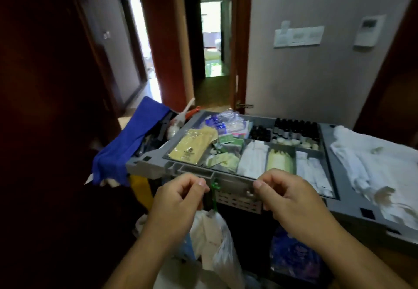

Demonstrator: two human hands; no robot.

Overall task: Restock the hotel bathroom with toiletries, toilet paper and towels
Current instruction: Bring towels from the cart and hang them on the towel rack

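Both hands, left hand [178, 194] and right hand [286, 194], curl loosely closed, empty, just near the grey cart tray [226, 173] edge; open doorway [211, 39] far ahead.

The person's left hand [178, 198] and right hand [287, 194] are bare, without gloves, rings or watch. Behind the fingers, both forearms are uncovered; the thumbnails are short.
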